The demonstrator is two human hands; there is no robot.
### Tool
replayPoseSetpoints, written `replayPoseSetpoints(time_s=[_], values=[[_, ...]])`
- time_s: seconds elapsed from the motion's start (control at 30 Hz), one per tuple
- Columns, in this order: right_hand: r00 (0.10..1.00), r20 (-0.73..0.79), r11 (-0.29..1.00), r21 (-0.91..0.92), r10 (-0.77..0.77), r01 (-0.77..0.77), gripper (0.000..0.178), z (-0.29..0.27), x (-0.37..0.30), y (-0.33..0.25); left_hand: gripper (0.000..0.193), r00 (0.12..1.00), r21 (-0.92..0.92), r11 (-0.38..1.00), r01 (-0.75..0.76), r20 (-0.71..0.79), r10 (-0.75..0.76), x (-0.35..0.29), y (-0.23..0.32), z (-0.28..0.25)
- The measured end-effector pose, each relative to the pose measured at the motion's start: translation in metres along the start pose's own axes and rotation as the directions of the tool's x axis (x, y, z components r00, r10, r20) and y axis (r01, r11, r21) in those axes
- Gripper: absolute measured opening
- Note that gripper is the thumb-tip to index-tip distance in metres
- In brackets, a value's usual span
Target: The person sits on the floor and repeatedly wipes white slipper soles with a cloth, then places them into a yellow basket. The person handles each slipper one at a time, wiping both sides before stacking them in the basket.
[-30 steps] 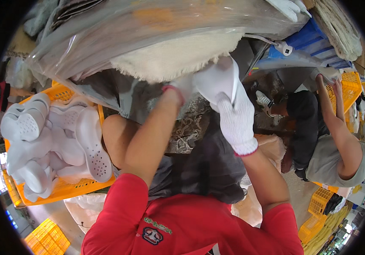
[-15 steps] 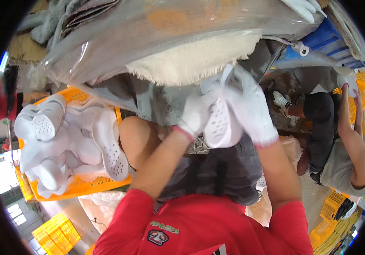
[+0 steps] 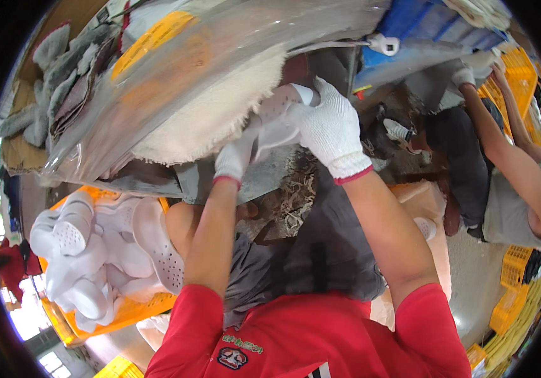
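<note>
A white perforated clog [image 3: 276,129] is held between my two gloved hands, tilted at the frayed edge of a cream cloth pad or wheel [image 3: 213,113]. On the clog's right end my right hand [image 3: 333,123] is closed, thumb pointing up. My left hand [image 3: 235,159] grips its lower left side, fingers partly hidden by the cloth and the shoe. Motion blurs the clog a little, so I cannot tell whether it touches the cloth.
An orange crate [image 3: 144,307] heaped with white clogs [image 3: 103,242] stands at my left. Grey gloves [image 3: 50,94] lie at the far left, beyond plastic sheeting [image 3: 94,135]. Trimmings litter the floor [image 3: 299,201]. At right, another person's arm [image 3: 503,138] reaches toward orange crates [image 3: 518,69].
Both hands have carried the clog up and left, toward the cloth edge, and tilted it over. My view has swung to the right.
</note>
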State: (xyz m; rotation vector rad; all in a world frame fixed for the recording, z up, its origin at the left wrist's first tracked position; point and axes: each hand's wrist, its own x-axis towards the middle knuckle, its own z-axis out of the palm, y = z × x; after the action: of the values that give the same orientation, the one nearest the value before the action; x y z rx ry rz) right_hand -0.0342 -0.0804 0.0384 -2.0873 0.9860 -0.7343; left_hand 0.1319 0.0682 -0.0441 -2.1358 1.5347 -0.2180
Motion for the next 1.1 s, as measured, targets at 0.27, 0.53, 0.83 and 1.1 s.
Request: replayPoseSetpoints(time_s=[0.27, 0.53, 0.83, 1.1], values=[[0.937, 0.237, 0.96, -0.053, -0.256, 0.276, 0.048, -0.017, -0.034, -0.028, 0.047, 0.982, -0.817, 0.57, 0.085, -0.03, -0.189, -0.029, 0.067, -0.009], [0.654, 0.568, 0.52, -0.407, -0.499, 0.75, 0.044, -0.074, -0.093, -0.031, 0.044, 0.974, -0.775, -0.632, -0.019, 0.127, -0.186, -0.006, 0.074, -0.059], [0.686, 0.181, 0.679, -0.109, -0.704, 0.726, 0.046, 0.004, -0.113, -0.058, 0.038, 0.952, -0.115, -0.967, -0.227, 0.183, -0.245, -0.016, 0.068, 0.019], [0.844, 0.235, 0.837, -0.162, -0.483, 0.523, 0.045, 0.012, -0.118, -0.061, 0.034, 0.881, -0.529, -0.827, -0.188, 0.282, -0.381, -0.049, 0.062, 0.022]])
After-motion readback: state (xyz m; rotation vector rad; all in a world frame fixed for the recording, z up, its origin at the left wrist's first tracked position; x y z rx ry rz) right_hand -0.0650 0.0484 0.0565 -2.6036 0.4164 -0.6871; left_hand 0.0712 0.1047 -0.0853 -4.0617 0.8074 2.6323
